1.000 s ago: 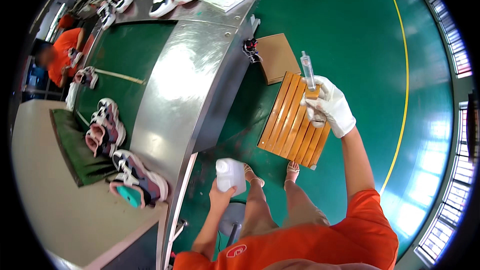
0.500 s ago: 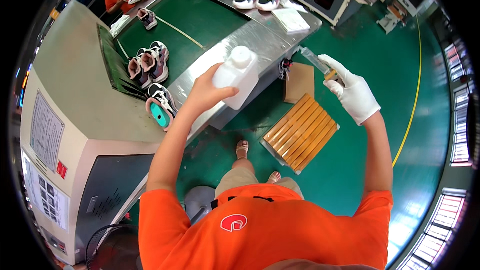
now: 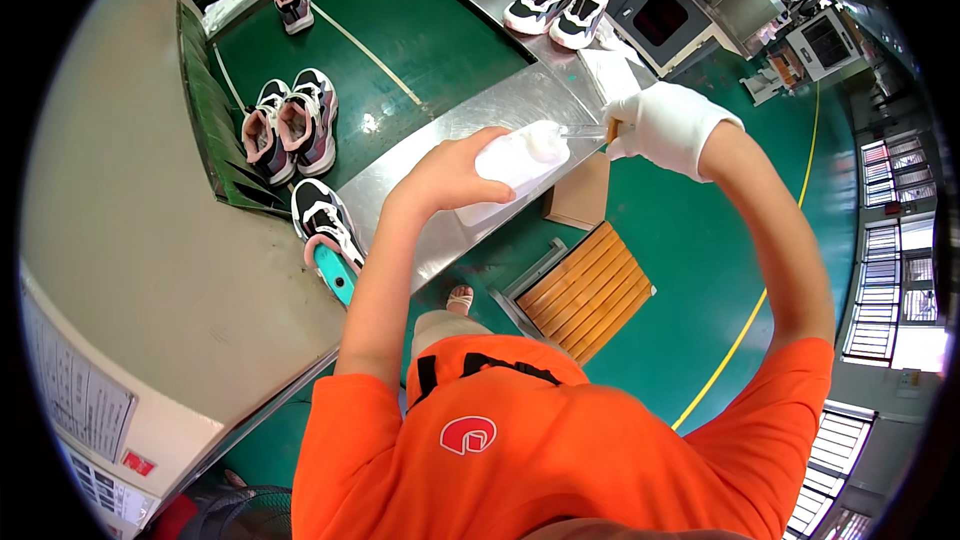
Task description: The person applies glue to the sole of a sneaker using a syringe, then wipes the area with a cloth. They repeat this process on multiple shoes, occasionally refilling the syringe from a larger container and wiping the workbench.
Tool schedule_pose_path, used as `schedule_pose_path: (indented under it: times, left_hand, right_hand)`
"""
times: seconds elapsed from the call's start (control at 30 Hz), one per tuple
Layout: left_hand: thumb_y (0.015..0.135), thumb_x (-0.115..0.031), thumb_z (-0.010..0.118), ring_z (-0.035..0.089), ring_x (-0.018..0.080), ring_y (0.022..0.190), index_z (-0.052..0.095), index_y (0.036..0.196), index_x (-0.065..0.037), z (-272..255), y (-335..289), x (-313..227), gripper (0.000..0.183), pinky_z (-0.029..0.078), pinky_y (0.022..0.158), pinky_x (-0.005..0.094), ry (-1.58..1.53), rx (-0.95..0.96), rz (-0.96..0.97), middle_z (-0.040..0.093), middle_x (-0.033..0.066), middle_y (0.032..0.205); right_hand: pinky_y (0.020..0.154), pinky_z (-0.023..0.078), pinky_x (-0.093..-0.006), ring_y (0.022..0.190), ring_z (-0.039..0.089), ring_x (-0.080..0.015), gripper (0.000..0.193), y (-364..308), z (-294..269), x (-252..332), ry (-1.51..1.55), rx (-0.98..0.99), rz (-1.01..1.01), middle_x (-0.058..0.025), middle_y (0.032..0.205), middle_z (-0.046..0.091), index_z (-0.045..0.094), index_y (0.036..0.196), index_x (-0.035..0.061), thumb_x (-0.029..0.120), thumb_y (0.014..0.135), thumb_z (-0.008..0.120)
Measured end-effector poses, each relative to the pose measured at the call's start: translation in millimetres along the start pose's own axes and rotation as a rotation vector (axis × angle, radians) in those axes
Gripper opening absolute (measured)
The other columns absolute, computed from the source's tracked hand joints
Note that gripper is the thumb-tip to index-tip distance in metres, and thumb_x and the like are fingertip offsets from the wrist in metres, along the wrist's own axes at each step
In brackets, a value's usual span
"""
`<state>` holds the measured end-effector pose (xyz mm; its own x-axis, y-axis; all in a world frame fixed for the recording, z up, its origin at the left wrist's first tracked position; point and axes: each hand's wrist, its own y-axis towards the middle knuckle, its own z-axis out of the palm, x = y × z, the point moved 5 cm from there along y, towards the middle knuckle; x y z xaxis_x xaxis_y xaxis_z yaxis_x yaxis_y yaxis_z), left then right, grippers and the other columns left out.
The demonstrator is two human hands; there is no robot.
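Green floor (image 3: pixel 700 270) with a yellow line spreads to the right of a metal-edged table (image 3: pixel 430 245), whose inner surface is a green belt (image 3: pixel 400 35). Above the table's right edge, held clear of the floor, is a white bottle (image 3: pixel 512 170); the bare left hand (image 3: pixel 450 175) wraps it from the left, thumb across its near side. Its mouth faces the white-gloved right hand (image 3: pixel 665 130), which is closed on the end of a clear tube (image 3: pixel 585 131). The tube points left to the bottle's mouth; I cannot tell whether its tip is inside. Two black-and-white shoes (image 3: pixel 562 8) stand by the table's far right corner, next to white paper (image 3: pixel 608 75). Along the belt's left edge sit two pink-lined shoes (image 3: pixel 292 128), with another shoe (image 3: pixel 328 235) nearer the wearer, showing teal. Below the table's right edge, a cardboard box (image 3: pixel 582 190) rests beside a slatted wooden stool (image 3: pixel 588 290).
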<state>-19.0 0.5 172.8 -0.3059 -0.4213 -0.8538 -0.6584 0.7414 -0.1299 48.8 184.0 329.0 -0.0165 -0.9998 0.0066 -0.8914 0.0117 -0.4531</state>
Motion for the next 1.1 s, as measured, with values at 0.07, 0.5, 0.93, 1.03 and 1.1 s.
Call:
schedule_pose_path:
  times: [0.07, 0.5, 0.93, 1.03, 1.1]
  left_hand:
    - [0.06, -0.035, 0.076, 0.062, 0.0327, 0.106, 0.052, 0.134, -0.012, -0.2, -0.1, 0.5, 0.081, 0.047, 0.092, 0.0354, 0.008, 0.017, -0.001, 0.065, 0.0191, 0.114]
    - [0.061, -0.039, 0.073, 0.064, 0.0363, 0.101, 0.049, 0.136, -0.012, -1.8, -0.9, -1.8, 0.083, 0.05, 0.088, 0.038, 0.037, 0.061, 0.005, 0.066, 0.0218, 0.111]
    - [0.057, -0.039, 0.071, 0.066, 0.0367, 0.094, 0.052, 0.131, -0.015, 0.2, 0.7, 0.1, 0.08, 0.053, 0.082, 0.0398, 0.056, 0.032, 0.011, 0.068, 0.0204, 0.102]
    - [0.056, -0.039, 0.07, 0.066, 0.0369, 0.094, 0.053, 0.13, -0.015, -0.4, 0.7, -2.8, 0.08, 0.053, 0.082, 0.0399, 0.066, 0.014, 0.032, 0.068, 0.0207, 0.102]
    - [0.056, -0.039, 0.07, 0.066, 0.0369, 0.093, 0.053, 0.13, -0.014, -0.3, 0.2, -4.1, 0.08, 0.053, 0.083, 0.0399, 0.052, 0.015, 0.045, 0.068, 0.0208, 0.102]
  right_hand:
    - [0.069, 0.05, -0.0364, 0.073, 0.064, -0.0286, 0.02, 3.5, -5.0, 4.0, -0.006, 0.047, 0.024, -0.0129, 0.078, 0.067, 0.068, 0.096, 0.0077, 0.022, 0.082, 0.068]
    - [0.073, 0.053, -0.0377, 0.078, 0.067, -0.0276, 0.024, 31.4, -27.8, 41.0, -0.396, 0.222, 0.005, -0.0111, 0.081, 0.069, 0.072, 0.095, 0.0084, 0.026, 0.079, 0.071]
    - [0.06, 0.052, -0.0329, 0.065, 0.066, -0.0219, 0.022, 73.1, -32.1, 63.8, -0.471, 0.39, 0.031, -0.0071, 0.073, 0.069, 0.076, 0.089, 0.008, 0.023, 0.075, 0.07]
    - [0.058, 0.052, -0.0332, 0.063, 0.065, -0.022, 0.026, 71.9, -32.2, 70.3, -0.531, 0.4, 0.065, -0.007, 0.072, 0.068, 0.073, 0.093, 0.0054, 0.024, 0.076, 0.069]
    - [0.057, 0.052, -0.0331, 0.06, 0.064, -0.0209, 0.027, 65.3, -34.5, 69.5, -0.517, 0.459, 0.139, -0.0068, 0.071, 0.067, 0.073, 0.095, 0.0059, 0.025, 0.077, 0.068]
